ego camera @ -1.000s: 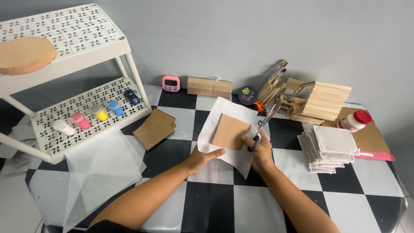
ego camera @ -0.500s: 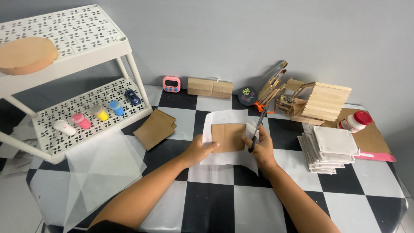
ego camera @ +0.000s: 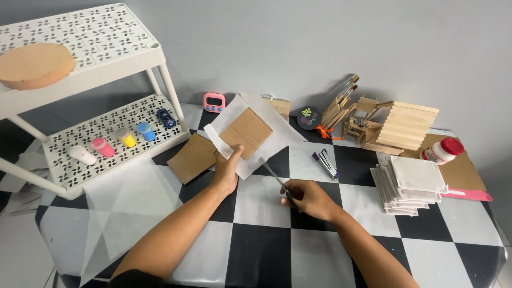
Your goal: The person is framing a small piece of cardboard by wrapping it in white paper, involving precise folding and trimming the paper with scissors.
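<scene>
My left hand (ego camera: pixel 228 169) pinches a white paper sheet (ego camera: pixel 277 133) with a brown cardboard square (ego camera: pixel 246 131) on it, lifted and tilted above the checkered table (ego camera: pixel 256 250). My right hand (ego camera: pixel 309 198) grips scissors (ego camera: pixel 277 181); the blades point up-left toward the paper's lower edge. Whether the blades touch the paper is unclear.
Another brown cardboard piece (ego camera: pixel 191 158) lies left of my left hand. Translucent sheets (ego camera: pixel 128 202) cover the table's left. A white shelf rack (ego camera: pixel 80 128) holds small paint bottles and a toy car. At right sit a stack of white squares (ego camera: pixel 413 181), a wooden stick house (ego camera: pixel 397 125), a glue jar (ego camera: pixel 442 150) and pens (ego camera: pixel 325 164).
The paper and cardboard were lying flat under both hands; now my left hand has lifted them up and left. My right hand has pulled back toward me with the scissors.
</scene>
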